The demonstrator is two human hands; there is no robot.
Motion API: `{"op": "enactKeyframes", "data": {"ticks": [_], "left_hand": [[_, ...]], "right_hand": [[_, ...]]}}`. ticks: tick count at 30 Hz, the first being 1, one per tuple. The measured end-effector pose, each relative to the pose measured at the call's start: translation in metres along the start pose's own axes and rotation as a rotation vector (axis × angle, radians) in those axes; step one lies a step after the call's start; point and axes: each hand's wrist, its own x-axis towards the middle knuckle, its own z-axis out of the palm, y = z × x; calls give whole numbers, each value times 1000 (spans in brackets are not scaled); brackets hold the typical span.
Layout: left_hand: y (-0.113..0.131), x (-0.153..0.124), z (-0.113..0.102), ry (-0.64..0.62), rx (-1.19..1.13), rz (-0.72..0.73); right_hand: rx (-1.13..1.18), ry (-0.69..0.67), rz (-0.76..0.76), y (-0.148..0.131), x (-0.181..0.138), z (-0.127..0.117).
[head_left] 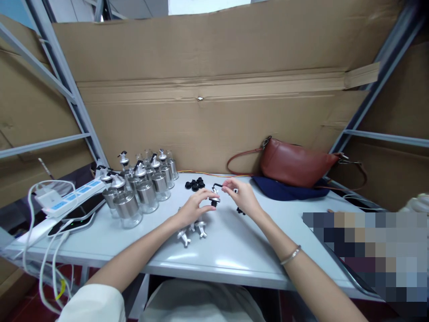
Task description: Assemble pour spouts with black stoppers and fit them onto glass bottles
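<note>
Above the middle of the table, my left hand (193, 206) grips a silver pour spout top (215, 199) with a black base, held between thumb and fingers. At its upper end my right hand (244, 197) pinches a small black lever-like piece (217, 184), which appears to touch the spout. Several loose silver spout tops (201, 229) lie on the table just below my left hand. Behind the hands sits a cluster of round black stoppers (195, 184). Small black parts (240, 210) show partly under my right hand.
Several glass bottles (147, 195) with metal sleeves, many with spouts, crowd the left side. A power strip (73, 199), white cables and phone-like devices (78, 218) lie farther left. A brown bag (295, 163) rests on dark blue cloth (284, 190) at back right. Cardboard (214, 129) walls the back.
</note>
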Motion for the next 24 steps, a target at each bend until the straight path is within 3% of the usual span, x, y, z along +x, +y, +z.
{"op": "enactKeyframes", "data": {"ticks": [4,11,18,24], "left_hand": [[-1,0,1,4,55,21],[0,1,-3,38,51,7],[1,3,-3,64,9,-2],[0,1,-2,84,-4,6]], "right_hand": [[167,173,-154,-4,-5,2],[119,146,-224,-6,-6,0],[158,272,-180,-10,-7,-2],[218,216,-243,-12,-8,-2]]}}
